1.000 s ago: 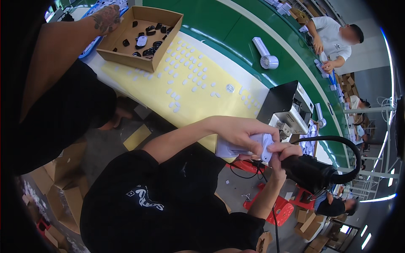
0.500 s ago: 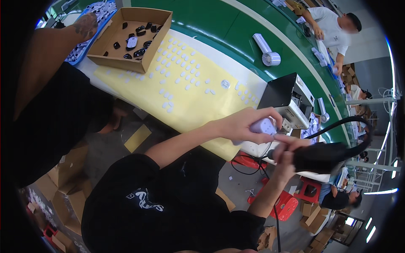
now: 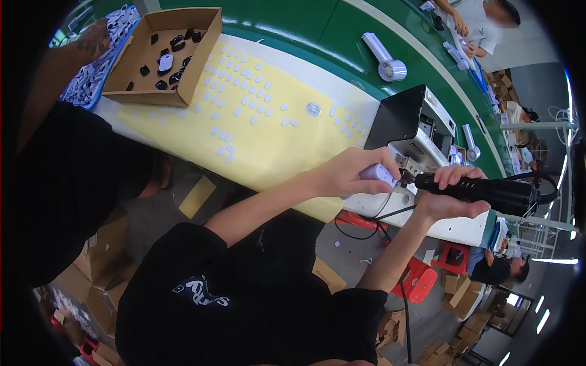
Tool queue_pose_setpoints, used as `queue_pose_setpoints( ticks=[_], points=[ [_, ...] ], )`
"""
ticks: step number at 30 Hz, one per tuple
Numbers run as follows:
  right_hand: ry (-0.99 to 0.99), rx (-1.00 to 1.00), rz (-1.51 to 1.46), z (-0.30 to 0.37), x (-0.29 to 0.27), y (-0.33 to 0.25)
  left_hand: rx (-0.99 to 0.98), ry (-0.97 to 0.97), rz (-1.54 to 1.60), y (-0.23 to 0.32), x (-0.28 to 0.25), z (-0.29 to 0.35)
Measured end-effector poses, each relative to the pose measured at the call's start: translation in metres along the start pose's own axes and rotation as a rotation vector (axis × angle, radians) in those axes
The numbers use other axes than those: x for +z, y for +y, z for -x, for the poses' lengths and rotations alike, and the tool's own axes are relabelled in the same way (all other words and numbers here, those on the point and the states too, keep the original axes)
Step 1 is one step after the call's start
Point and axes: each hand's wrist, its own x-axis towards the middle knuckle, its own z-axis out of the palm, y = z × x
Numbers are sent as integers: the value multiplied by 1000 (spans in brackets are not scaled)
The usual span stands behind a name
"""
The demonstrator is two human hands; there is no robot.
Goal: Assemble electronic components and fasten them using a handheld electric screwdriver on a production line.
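My left hand (image 3: 345, 173) is closed around a small pale-lilac plastic housing (image 3: 378, 174), its end facing right. Gripped in my right hand (image 3: 444, 200) is a black electric screwdriver (image 3: 503, 191), lying nearly level. Its tip comes up against the housing's end, beside my left fingertips; whether it sits on a screw is too small to tell. Just beyond both hands stands a black and silver box-shaped machine (image 3: 400, 116), probably a screw feeder. Small white oval pieces (image 3: 244, 100) lie in loose rows on the yellow sheet (image 3: 268, 149) to the left.
An open cardboard box (image 3: 183, 94) with black parts and one lilac part stands at the far left, by a blue tray (image 3: 91, 100) of small parts. Another person's arm (image 3: 64, 67) reaches there. Lilac handheld devices (image 3: 390, 70) rest on the green conveyor (image 3: 293, 24). A red stool (image 3: 420, 280) stands below.
The screwdriver, blurred and farther from the housing before, has swung level with its tip at the housing's end. My right fingers have moved off the housing and back along the tool.
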Motion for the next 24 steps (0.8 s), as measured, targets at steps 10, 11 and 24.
queue_pose_setpoints(
  ticks=[10, 11, 24],
  points=[
    [-73, -5, -14, 14, -7, -8, 55, 11, 2, -3, 2, 1],
    [-99, -18, -40, 16, -6, -15, 50, 1, 2, -2, 2, 2],
    [-495, -10, -435, -1, 73, -80, -64, -33, -7, 10, -1, 1]
  ],
)
